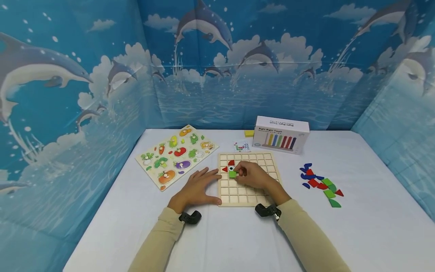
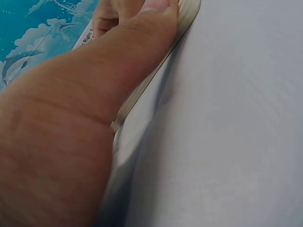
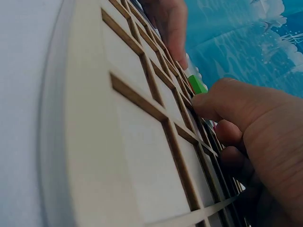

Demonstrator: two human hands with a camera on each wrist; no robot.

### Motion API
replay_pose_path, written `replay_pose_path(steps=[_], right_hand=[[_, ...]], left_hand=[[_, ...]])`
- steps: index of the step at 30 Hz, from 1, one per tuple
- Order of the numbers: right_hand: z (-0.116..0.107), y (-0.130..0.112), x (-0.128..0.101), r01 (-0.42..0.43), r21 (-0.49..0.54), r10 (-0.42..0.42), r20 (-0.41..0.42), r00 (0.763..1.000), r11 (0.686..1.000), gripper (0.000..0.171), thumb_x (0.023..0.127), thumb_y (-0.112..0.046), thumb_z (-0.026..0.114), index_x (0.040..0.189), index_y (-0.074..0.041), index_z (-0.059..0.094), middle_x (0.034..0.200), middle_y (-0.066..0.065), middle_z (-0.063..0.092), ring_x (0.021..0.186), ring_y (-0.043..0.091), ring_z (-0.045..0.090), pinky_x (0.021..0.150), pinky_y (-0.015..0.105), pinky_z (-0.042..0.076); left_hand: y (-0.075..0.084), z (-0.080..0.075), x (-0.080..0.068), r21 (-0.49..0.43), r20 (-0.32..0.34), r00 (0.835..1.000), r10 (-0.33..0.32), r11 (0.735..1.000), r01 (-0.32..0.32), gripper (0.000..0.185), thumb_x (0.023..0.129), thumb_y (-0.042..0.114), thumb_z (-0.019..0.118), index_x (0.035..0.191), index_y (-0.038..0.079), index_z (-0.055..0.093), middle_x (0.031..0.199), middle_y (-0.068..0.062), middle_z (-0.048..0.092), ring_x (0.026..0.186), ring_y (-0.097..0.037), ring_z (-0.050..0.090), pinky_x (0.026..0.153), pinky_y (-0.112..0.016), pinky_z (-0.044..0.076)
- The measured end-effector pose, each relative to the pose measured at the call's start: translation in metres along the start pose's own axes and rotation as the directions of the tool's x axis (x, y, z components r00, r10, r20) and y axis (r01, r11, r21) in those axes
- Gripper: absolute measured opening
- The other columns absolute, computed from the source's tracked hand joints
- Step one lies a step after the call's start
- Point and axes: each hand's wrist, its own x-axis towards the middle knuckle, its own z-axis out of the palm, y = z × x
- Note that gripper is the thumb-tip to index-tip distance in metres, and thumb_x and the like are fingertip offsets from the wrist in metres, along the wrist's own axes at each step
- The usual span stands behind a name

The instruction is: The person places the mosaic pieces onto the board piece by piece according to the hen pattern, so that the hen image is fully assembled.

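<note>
1. The green tile [image 1: 232,174] sits in a cell of the grid board [image 1: 268,158], just below a white tile with a dark dot and near two red tiles [image 1: 228,166], in the board's upper left part.
2. The right hand [image 1: 253,174] pinches the green tile, its grip curled round the tile's right edge; the wrist view shows the fingertips [image 3: 208,101] low over the cell walls.
3. The left hand [image 1: 197,187] lies flat with straight fingers on the board's left rim and the table [image 1: 357,226], holding the board down.
4. Done well, the tile goes in level and square to the cell walls, pressed lightly; a tilted corner would likely catch on a wall.
5. The left hand should keep firm pressure so the board does not slide.
6. Spare blue, red and green tiles [image 1: 321,183] lie well apart to the right.
</note>
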Motion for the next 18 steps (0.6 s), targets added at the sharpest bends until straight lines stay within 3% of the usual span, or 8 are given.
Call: replay_pose_path(steps=[18], right_hand=[[0.005, -0.0013, -0.0002, -0.084, 0.078, 0.086, -0.026, 0.996, 0.993, 0.022, 0.088, -0.008, 0.078, 0.107, -0.009, 0.068, 0.084, 0.002, 0.057, 0.073, 0.018, 0.051, 0.069, 0.033, 0.044]], left_hand=[[0.001, -0.0001, 0.0004, 0.004, 0.0, 1.0, 0.004, 1.0, -0.004, 0.093, 0.077, 0.076, 0.069, 0.153, 0.027, 0.045, 0.165, 0.007, 0.027, 0.153, -0.028, 0.014, 0.119, -0.055, 0.013]])
